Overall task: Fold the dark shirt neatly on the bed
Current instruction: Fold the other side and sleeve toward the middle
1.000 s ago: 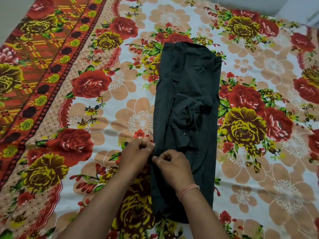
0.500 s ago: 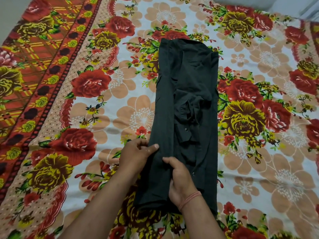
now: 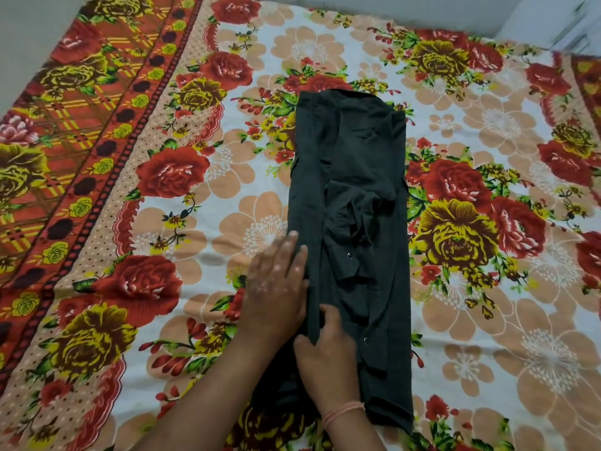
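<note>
Head view: dark shirt (image 3: 357, 190) lies on bed (image 3: 227, 222).

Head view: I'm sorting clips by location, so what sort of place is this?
Probably a bedroom: a floral red and yellow bedsheet covers a bed, a dark folded shirt lies on it, and a plain wall stands behind.

Soft even light; left hand (image 3: 276, 288) motion-blurred.

You had the shirt (image 3: 354, 229) lying lengthwise on the bedsheet (image 3: 195, 288), near the middle. Your left hand (image 3: 279, 284) lay flat at its left edge; your right hand (image 3: 328, 349) sat just beside it, on the shirt's near end.
</note>
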